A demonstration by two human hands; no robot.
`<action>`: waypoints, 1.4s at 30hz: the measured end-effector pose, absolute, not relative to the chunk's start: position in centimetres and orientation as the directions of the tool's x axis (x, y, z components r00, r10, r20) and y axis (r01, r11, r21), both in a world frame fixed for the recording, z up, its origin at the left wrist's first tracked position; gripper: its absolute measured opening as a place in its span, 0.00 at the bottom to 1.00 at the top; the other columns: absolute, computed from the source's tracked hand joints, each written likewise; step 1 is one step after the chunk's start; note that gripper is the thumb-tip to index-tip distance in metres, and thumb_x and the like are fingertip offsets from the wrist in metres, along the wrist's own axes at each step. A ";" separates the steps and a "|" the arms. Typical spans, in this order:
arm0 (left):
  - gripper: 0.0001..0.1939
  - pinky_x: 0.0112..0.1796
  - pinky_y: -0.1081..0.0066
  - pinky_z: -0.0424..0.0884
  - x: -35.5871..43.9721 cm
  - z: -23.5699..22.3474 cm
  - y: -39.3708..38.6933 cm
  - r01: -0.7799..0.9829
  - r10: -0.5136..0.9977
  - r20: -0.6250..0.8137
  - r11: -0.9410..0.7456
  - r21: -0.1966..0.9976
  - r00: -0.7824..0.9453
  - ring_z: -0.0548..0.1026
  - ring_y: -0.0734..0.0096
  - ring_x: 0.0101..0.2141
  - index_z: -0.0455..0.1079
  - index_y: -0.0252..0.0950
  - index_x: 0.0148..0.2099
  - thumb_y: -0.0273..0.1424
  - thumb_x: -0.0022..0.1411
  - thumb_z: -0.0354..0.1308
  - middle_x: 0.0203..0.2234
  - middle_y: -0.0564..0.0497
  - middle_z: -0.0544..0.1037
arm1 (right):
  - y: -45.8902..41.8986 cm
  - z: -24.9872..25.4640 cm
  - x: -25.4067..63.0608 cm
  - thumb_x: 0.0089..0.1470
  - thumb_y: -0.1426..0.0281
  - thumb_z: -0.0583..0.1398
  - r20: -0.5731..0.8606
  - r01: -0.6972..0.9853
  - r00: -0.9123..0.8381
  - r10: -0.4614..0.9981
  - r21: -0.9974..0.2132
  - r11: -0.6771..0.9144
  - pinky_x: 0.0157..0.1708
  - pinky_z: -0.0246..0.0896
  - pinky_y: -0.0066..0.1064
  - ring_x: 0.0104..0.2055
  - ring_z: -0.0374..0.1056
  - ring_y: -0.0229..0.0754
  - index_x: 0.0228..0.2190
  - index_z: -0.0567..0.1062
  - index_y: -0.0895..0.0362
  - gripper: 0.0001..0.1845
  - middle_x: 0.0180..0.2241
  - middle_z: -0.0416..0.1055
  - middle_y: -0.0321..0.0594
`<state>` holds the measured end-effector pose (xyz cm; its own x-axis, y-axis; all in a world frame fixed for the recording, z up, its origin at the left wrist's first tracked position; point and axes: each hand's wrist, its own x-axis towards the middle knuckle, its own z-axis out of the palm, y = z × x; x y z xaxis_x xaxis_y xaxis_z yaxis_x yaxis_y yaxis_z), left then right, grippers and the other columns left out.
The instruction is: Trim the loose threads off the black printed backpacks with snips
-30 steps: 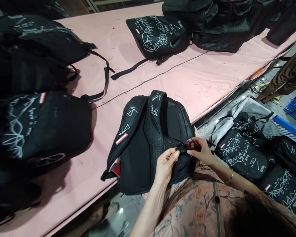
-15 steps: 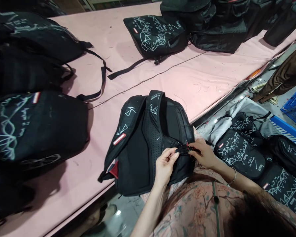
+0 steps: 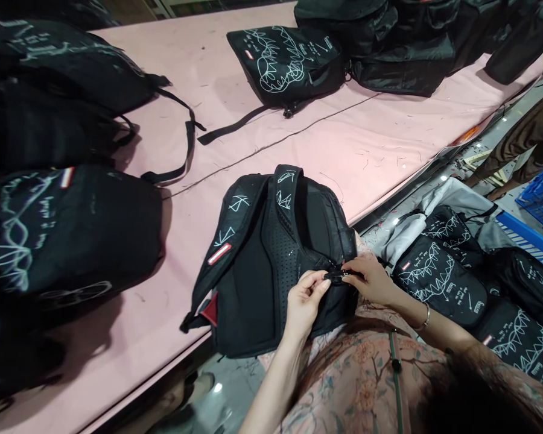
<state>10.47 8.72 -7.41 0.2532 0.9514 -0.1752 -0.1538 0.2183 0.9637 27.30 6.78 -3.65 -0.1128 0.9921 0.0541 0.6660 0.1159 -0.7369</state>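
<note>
Left hand (image 3: 305,301) pinches strap (image 3: 333,278); bags (image 3: 104,223) crowd table (image 3: 262,150).

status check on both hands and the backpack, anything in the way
Left hand and right hand pinching backpack strap end; backpack straps-up at table edge; nothing visibly blocking hands.

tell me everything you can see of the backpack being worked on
The black backpack looks like fabric and lies back panel up over the near edge of the pink table. Its two shoulder straps bear white angular line marks, one also a red-and-white label. A dotted, mesh-like strip runs between them; a dark red triangle shows at one corner. The left hand and right hand pinch a small black part, its details unclear.
</note>
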 end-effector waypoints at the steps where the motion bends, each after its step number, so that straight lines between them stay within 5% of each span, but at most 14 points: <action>1: 0.10 0.33 0.76 0.58 10.5 -7.3 8.8 -0.184 0.940 -0.228 0.278 0.943 0.253 0.62 0.76 0.30 0.72 0.32 0.34 0.33 0.49 0.61 0.26 0.51 0.65 | 6.8 -3.8 27.3 0.52 0.68 0.56 0.025 0.623 -0.096 0.995 -0.778 0.080 0.38 0.55 0.26 0.35 0.63 0.34 0.33 0.72 0.60 0.09 0.33 0.70 0.37; 5: 0.16 0.30 0.78 0.58 10.5 -6.8 9.2 -0.332 0.853 -0.462 0.521 0.787 0.243 0.62 0.79 0.26 0.71 0.30 0.32 0.34 0.41 0.66 0.25 0.51 0.68 | 6.8 -4.1 27.2 0.53 0.65 0.54 -0.091 0.468 -0.007 0.996 -0.880 -0.078 0.32 0.55 0.24 0.32 0.61 0.33 0.35 0.71 0.61 0.12 0.30 0.68 0.37; 9: 0.18 0.22 0.78 0.51 10.6 -6.5 9.8 -0.376 0.820 -0.532 0.570 0.730 0.211 0.53 0.84 0.20 0.67 0.27 0.27 0.37 0.39 0.66 0.16 0.55 0.61 | 6.4 -4.3 27.4 0.53 0.63 0.54 -0.045 0.512 0.112 0.993 -0.853 -0.096 0.35 0.56 0.26 0.35 0.60 0.34 0.39 0.70 0.60 0.15 0.34 0.67 0.39; 15: 0.24 0.18 0.79 0.43 10.9 -5.8 10.4 -0.443 0.723 -0.642 0.677 0.587 0.254 0.47 0.87 0.16 0.55 0.30 0.23 0.35 0.34 0.68 0.14 0.60 0.50 | 5.6 -4.5 27.7 0.54 0.65 0.54 0.141 0.647 0.043 0.989 -0.759 0.080 0.37 0.56 0.29 0.36 0.60 0.36 0.40 0.68 0.61 0.14 0.35 0.66 0.42; 22: 0.28 0.17 0.81 0.42 10.8 -5.7 10.5 -0.492 0.619 -0.715 0.756 0.432 0.323 0.48 0.89 0.15 0.49 0.32 0.25 0.33 0.32 0.69 0.15 0.60 0.53 | 5.6 -4.7 27.3 0.56 0.68 0.52 0.352 0.825 -0.120 0.928 -0.484 0.290 0.37 0.54 0.31 0.36 0.61 0.38 0.37 0.71 0.60 0.11 0.33 0.68 0.42; 36: 0.29 0.16 0.83 0.44 10.9 -5.4 10.4 -0.519 0.610 -0.714 0.757 0.397 0.344 0.50 0.89 0.16 0.49 0.32 0.26 0.32 0.33 0.70 0.16 0.60 0.53 | 6.4 -3.8 27.5 0.56 0.68 0.53 0.387 0.906 -0.265 0.883 -0.214 0.366 0.37 0.51 0.31 0.34 0.58 0.37 0.38 0.73 0.54 0.11 0.34 0.69 0.39; 42: 0.31 0.17 0.82 0.43 10.9 -5.4 10.5 -0.470 0.615 -0.705 0.769 0.434 0.355 0.48 0.89 0.17 0.48 0.32 0.26 0.35 0.31 0.70 0.17 0.60 0.51 | 6.9 -3.6 27.5 0.55 0.69 0.54 0.386 0.893 -0.289 0.876 -0.222 0.392 0.37 0.51 0.31 0.35 0.57 0.36 0.39 0.72 0.54 0.10 0.34 0.69 0.38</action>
<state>10.86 10.47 -5.36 0.3547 0.6146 -0.7046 -0.4703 0.7686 0.4337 27.47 6.94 -3.58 -0.2889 0.8760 0.3862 0.8926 0.3923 -0.2222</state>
